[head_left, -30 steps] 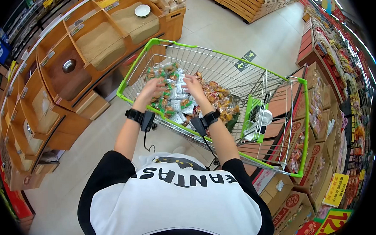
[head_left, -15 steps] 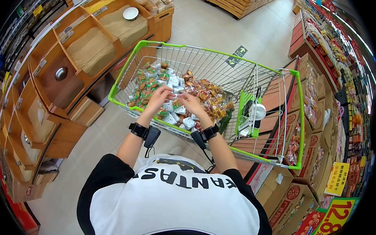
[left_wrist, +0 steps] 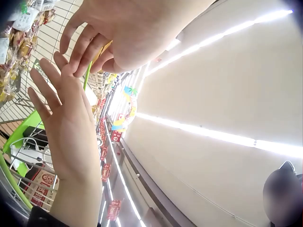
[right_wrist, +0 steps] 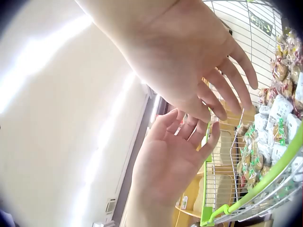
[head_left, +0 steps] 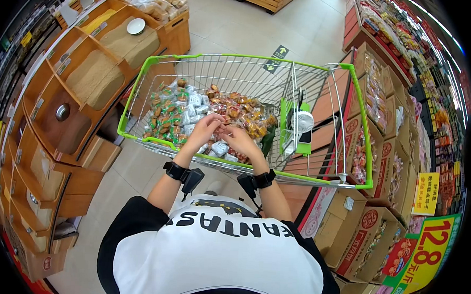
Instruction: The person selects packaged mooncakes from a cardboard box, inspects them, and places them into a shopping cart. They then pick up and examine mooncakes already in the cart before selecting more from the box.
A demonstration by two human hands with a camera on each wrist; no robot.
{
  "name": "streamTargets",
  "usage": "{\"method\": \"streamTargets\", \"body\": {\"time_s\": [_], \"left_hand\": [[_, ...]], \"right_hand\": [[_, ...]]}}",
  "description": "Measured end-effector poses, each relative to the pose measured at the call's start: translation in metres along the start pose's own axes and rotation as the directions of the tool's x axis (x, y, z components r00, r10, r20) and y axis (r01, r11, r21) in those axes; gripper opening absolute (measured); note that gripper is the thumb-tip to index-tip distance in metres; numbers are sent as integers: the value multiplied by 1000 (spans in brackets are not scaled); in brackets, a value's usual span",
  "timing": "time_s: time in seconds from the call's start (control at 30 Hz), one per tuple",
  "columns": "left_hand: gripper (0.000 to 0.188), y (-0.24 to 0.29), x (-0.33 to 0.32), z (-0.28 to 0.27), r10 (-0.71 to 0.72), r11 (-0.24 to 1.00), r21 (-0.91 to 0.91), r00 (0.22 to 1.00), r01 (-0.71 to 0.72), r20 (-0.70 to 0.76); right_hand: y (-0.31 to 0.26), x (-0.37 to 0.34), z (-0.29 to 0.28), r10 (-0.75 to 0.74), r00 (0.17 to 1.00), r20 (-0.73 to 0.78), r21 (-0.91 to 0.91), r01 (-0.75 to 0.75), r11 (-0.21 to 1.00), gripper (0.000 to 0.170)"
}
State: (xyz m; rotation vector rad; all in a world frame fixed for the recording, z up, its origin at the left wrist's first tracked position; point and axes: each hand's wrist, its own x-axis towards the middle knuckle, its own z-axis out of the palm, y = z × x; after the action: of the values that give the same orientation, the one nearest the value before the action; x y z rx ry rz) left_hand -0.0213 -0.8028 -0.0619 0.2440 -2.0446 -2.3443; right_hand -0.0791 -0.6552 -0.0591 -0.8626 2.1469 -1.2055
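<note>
My left hand (head_left: 201, 133) and right hand (head_left: 240, 142) meet at the fingertips over the near side of a green-rimmed shopping cart (head_left: 251, 58). Both hold nothing, fingers loosely bent. Below them in the cart lie small packaged snacks: green-and-clear packets (head_left: 165, 114) on the left, white packets (head_left: 196, 103) in the middle, and red and yellow packets (head_left: 242, 113) to the right. In the left wrist view the right hand (left_wrist: 68, 127) has its fingers spread a little. From the right wrist, the left hand (right_wrist: 165, 165) shows its palm, with the fingers slightly curved.
A small white fan (head_left: 303, 122) sits on the green child seat (head_left: 285, 131) of the cart. Wooden bins of grain (head_left: 95, 81) curve along the left. Cardboard boxes of packaged goods (head_left: 372, 228) line the right, by a yellow-and-green price sign (head_left: 427, 250).
My hands were apart over the packets; they have come together at the fingertips, nearer the cart's front side. The cart and shelves have shifted left in view.
</note>
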Motion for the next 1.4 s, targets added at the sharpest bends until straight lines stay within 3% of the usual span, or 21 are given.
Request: {"method": "streamTargets", "body": {"time_s": [0.1,0.2,0.3,0.57,0.83,0.87,0.97,1.1,1.23,1.4], "left_hand": [[17,2,0,20,-8,1000,-22,999,9,51],[16,14,-3,45,3,1000,7,997,-4,82],[16,14,-1,66,52,999,-19,984,-49,169],[18,16,-1,129,64,994,64,944,-89,323],[18,17,-11,202,15,993,85,826,-76,564],[17,20,-15,213,-25,993,108,842,-40,538],[18,11,-15,241,1,990,111,782,-91,624],[20,11,-23,282,-45,994,104,709,-40,704],[21,7,-31,323,-51,993,104,614,-51,788],[20,3,-51,373,-81,989,132,492,-70,867]], "right_hand": [[5,-22,-11,-53,992,-111,83,62,995,24],[25,-33,-25,-2,997,-74,-30,0,1000,25],[16,-58,-43,-27,990,-140,-133,8,991,24],[26,-124,-76,21,954,-300,87,5,996,26],[39,-209,-123,88,896,-435,133,-33,991,24],[39,-220,-128,99,886,-453,127,-47,991,25],[48,-253,-137,118,820,-560,101,-74,992,25],[62,-296,-145,148,750,-645,154,-62,986,25],[55,-342,-153,221,673,-706,157,-155,975,26],[73,-397,-150,250,577,-778,230,-109,967,23]]}}
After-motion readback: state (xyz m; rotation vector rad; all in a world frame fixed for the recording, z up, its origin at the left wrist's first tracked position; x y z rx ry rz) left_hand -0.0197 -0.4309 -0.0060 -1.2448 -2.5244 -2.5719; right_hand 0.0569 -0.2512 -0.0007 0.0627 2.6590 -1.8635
